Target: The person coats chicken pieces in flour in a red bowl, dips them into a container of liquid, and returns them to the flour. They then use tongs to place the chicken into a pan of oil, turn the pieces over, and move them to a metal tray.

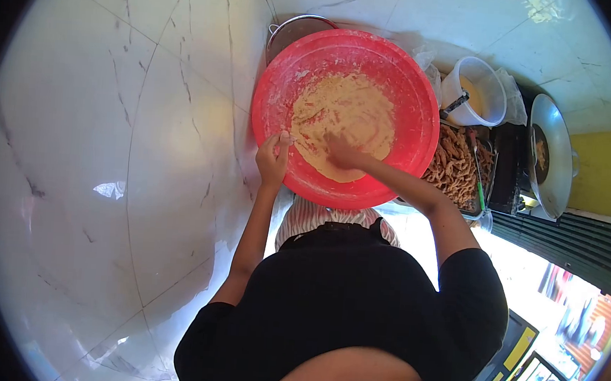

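Observation:
A large red plastic basin [411, 155] holds pale yellowish flour [361, 106] with streaks of red bottom showing through. My right hand [342, 153] reaches into the flour; its fingers are blurred and partly sunk in it, so their grip is hidden. At the basin's left rim, my left hand [272, 161] is closed, thumb and fingers bent together over the edge. Flour dusts the basin's inner wall.
Right of the basin, a tray of brown fried pieces [452, 165] holds green-handled tongs [479, 176]. Behind it stands a white bucket [493, 97] of pale liquid with a dark handle. A metal wok [559, 159] is farther right. Marbled tile wall [186, 76] rises at left.

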A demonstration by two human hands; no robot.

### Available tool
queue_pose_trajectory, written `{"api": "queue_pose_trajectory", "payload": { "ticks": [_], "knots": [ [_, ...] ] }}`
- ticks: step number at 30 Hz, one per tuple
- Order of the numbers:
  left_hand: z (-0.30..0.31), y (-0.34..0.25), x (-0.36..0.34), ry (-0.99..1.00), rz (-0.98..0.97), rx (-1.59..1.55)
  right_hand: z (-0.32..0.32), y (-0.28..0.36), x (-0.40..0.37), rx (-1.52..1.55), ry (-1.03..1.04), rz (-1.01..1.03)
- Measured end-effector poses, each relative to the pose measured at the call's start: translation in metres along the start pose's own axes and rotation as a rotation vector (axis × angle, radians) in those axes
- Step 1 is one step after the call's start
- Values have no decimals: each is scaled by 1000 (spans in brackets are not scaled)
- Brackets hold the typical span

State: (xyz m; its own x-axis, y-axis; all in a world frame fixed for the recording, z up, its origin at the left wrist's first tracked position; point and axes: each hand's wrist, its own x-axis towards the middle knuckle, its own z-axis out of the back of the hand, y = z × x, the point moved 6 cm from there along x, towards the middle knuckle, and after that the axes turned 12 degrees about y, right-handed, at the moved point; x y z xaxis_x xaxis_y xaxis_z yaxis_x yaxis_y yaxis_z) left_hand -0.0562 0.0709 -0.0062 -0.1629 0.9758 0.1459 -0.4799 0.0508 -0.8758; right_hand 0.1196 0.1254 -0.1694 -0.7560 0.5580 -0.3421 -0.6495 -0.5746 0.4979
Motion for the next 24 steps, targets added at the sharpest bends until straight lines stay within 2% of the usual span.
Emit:
{"api": "queue_pose_trajectory", "payload": {
  "ticks": [1,2,4,5,7,11,13,14,16,17,19,20,22,24],
  "knots": [
    [0,-2,0,-1,0,0,-7,19,-9,-148,-11,118],
    [0,-4,0,4,1,-27,-13,28,-18,-149,-11,121],
    [1,-6,1,4,4,-53,-16,42,-37,61,317,-43],
    [1,-5,1,5,10,-49,-6,47,-39,60,319,-42],
    [0,-4,-1,7,17,-49,-4,49,-44,285,472,-159],
    [1,-6,2,14,-6,-28,11,56,-39,422,517,-108],
    [2,-6,1,18,7,-44,25,53,-44,726,719,-269],
    [2,-7,1,12,-1,-24,36,51,-44,729,720,-271],
    [1,-7,1,7,-6,-7,57,33,-43,963,528,-384],
    [1,-7,1,7,-6,-20,49,14,-34,964,530,-385],
    [2,-5,1,6,-2,-31,35,-28,-2,664,209,-119],
    [1,-5,1,6,-4,-36,26,-35,5,665,210,-119],
    [2,-7,2,5,-7,-39,43,-38,11,259,-145,-155],
    [2,-8,1,6,1,-50,25,-16,12,203,-114,-103]
  ]
}}
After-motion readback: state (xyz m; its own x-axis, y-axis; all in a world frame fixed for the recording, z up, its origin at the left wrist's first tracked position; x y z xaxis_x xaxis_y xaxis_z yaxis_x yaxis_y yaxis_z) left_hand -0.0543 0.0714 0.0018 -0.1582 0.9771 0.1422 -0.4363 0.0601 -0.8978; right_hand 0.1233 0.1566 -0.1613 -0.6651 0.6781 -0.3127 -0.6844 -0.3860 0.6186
